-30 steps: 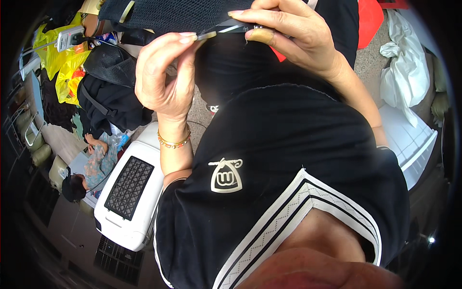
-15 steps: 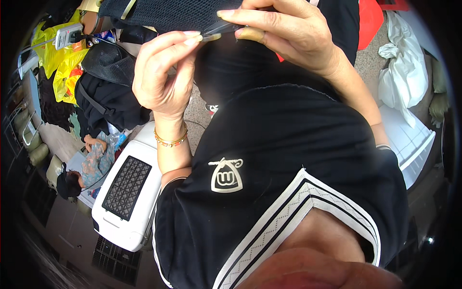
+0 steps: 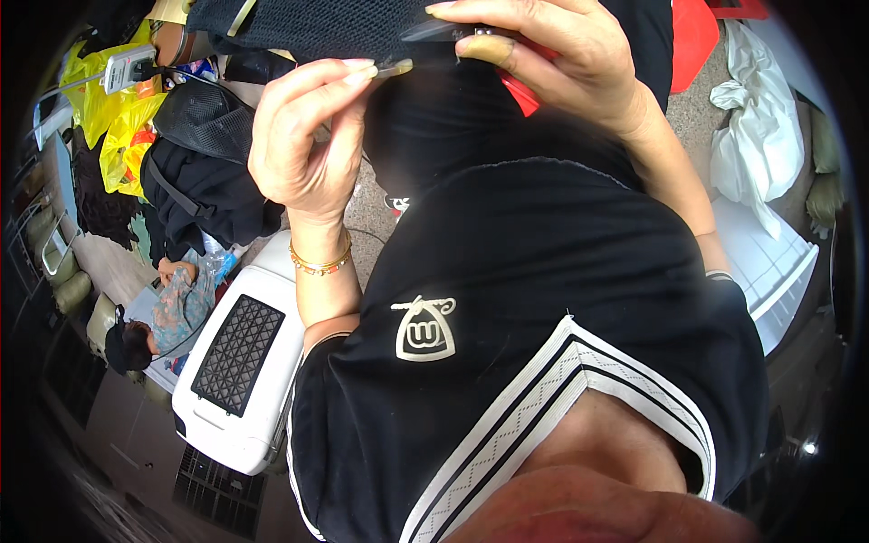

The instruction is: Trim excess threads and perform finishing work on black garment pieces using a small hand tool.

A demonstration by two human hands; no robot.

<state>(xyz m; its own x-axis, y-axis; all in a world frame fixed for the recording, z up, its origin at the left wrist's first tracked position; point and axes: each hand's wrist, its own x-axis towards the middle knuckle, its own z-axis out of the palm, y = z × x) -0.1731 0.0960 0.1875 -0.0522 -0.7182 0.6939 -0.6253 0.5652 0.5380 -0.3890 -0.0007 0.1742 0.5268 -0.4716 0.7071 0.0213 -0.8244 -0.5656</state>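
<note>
My left hand [image 3: 308, 136] is closed in a pinch at the upper middle. Between its thumb and fingertips is a small slim piece [image 3: 395, 69] with a yellowish tip, too small to name. To its right, my right hand [image 3: 570, 63] pinches a thin, see-through pointed piece [image 3: 430, 33] between thumb and fingers; its kind is unclear. Small shiny spots show between those fingers. The two held pieces are apart. Behind them lies dark knitted fabric [image 3: 317, 36], reaching past the top edge.
A white case with a black grille [image 3: 240, 353] stands at left. Beyond it are a black mesh bag [image 3: 204, 122], yellow plastic bags [image 3: 122, 154], a white power adapter [image 3: 127, 71] and a person [image 3: 176, 303]. On the right are a tied white bag [image 3: 759, 118] and a white crate [image 3: 769, 281].
My right hand has moved a little to the right and up, drawing the see-through piece away from my left fingertips. My left hand has hardly moved.
</note>
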